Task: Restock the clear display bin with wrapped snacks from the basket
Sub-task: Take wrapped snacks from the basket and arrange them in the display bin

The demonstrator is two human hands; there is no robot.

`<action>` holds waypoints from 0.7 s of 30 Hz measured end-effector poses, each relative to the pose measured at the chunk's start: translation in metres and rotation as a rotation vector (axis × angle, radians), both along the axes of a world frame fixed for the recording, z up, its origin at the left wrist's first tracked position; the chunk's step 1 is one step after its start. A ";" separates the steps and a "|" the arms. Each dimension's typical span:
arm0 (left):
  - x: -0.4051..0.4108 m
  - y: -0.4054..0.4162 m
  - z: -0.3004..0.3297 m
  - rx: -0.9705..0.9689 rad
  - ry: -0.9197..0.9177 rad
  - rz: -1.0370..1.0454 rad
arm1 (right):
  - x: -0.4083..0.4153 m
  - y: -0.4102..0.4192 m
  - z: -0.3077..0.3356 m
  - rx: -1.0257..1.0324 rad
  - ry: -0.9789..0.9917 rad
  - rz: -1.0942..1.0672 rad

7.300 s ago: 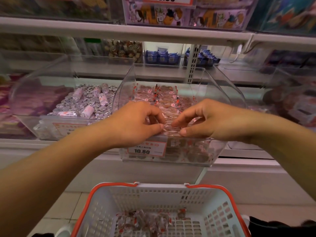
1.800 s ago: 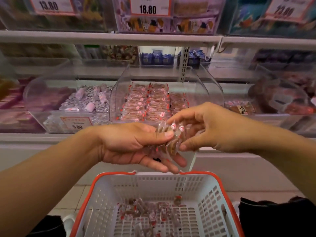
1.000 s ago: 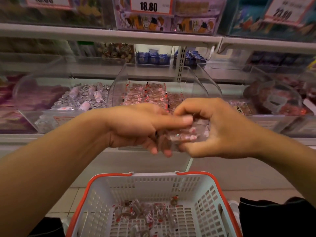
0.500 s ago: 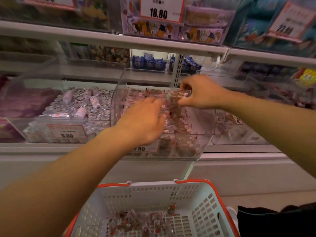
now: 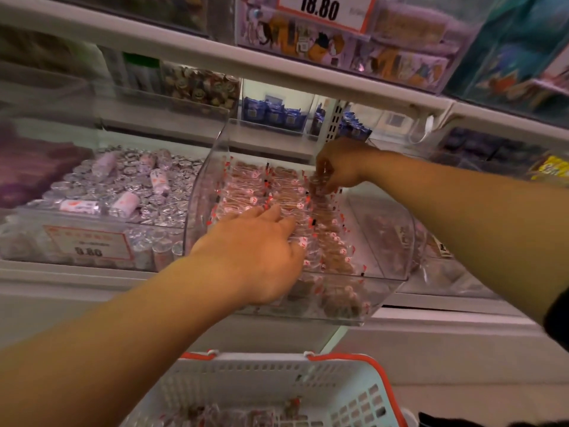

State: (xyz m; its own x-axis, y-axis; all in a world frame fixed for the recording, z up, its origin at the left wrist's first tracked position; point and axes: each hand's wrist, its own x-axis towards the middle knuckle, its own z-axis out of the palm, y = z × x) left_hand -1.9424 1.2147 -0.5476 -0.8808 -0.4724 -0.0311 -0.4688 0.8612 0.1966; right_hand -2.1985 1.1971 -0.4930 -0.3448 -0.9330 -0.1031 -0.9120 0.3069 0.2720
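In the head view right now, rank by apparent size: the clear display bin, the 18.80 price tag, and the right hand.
1. Clear display bin, clearly largest.
2. 18.80 price tag and right hand: look alike; the tag is cropped by the frame edge, so unranked.

Basket (image 5: 277,383) cut off below; left fingers (image 5: 277,215) perhaps touching snacks (image 5: 277,186).

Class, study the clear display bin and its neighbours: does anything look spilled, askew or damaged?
Nothing stands out. The wrapped snacks lie in tidy rows inside the clear display bin, none spilled on the shelf. The right hand pinches snacks at the back row; the left hand rests flat on the front ones. The rolls in the neighbouring bin lie loose.
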 end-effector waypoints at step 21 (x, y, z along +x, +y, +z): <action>0.000 0.004 0.007 0.008 0.009 0.015 | 0.007 0.004 -0.013 -0.045 0.118 -0.043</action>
